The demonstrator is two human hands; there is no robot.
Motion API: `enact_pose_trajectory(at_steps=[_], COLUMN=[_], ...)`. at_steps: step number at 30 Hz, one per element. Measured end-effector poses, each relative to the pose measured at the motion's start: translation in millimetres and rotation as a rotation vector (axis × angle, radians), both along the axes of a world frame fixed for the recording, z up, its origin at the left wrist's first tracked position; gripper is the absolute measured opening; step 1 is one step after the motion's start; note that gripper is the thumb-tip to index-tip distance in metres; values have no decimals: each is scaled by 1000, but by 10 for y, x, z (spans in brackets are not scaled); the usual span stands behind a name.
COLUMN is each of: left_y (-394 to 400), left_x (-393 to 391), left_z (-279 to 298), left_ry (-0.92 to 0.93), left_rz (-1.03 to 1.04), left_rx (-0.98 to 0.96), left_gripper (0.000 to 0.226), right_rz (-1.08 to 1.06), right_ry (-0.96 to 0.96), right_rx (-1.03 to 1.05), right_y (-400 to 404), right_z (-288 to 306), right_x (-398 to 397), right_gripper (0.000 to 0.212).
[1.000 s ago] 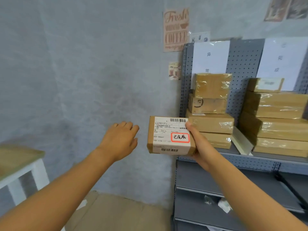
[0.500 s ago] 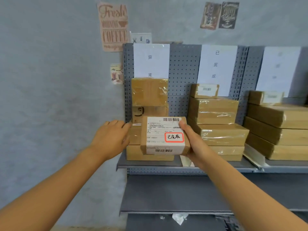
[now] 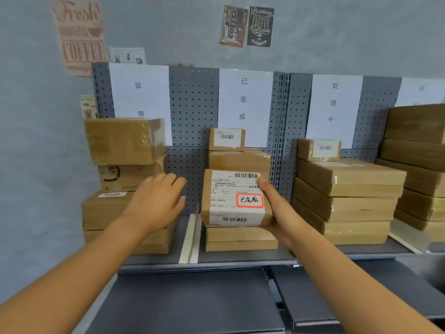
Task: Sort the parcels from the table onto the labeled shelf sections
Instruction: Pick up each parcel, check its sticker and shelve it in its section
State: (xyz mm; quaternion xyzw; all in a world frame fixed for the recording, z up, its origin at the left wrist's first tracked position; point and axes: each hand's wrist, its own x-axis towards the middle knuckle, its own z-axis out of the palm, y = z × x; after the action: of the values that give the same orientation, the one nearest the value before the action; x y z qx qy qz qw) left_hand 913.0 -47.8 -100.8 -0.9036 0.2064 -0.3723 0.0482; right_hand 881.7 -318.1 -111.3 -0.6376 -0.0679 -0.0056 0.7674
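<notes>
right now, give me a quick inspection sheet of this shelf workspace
surface: grey shelf, sections split by a white divider
job's things: parcel stickered 已完成, held before the 已完成 sign and its stack
clutter: stacks under the 异常 sign and 处理中 sign
grippers: right hand grips the parcel; left hand open, apart from it
cables: nothing seen
surroundings: coffee posters on a grey wall

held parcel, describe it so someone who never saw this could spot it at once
Find the grey pegboard shelf with three white paper signs. Before its middle stack, the right hand grips a small brown parcel. Unlike the shelved boxes, its label bears a red-bordered sticker with handwritten characters.
</notes>
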Motion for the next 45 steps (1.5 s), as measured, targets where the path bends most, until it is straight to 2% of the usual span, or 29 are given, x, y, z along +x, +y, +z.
enact_pose_trajectory(at_steps=[9,16,26,32,39,45], left_y=[-1089,-1479,-1683,-1785,-1670,-1646], left_x=[189,599,1352,1533,1564,1556], left_z=[-106,-148,-350,-246,-261,-326], left_ry=[117,315,605,598,530,483], left_rz=[83,79,58,92,86,75], left_rx=[-37,-35,18,92,141,131], left_gripper=[33,44,60,56,60,58], right_rz=[74,98,-8,-64,-86,-87], right_ry=[-24,-57,-101,-45,165,244], right_rx=[-3,10,43,57,18,0], right_y=[-1136,-1318,-1545,-1583,-1545,-1433], right_z=[190,357,611,838,1053,1092], right_x=[454,894,1502,1910,2492,2799], right_gripper=[43,42,36,39,46,38])
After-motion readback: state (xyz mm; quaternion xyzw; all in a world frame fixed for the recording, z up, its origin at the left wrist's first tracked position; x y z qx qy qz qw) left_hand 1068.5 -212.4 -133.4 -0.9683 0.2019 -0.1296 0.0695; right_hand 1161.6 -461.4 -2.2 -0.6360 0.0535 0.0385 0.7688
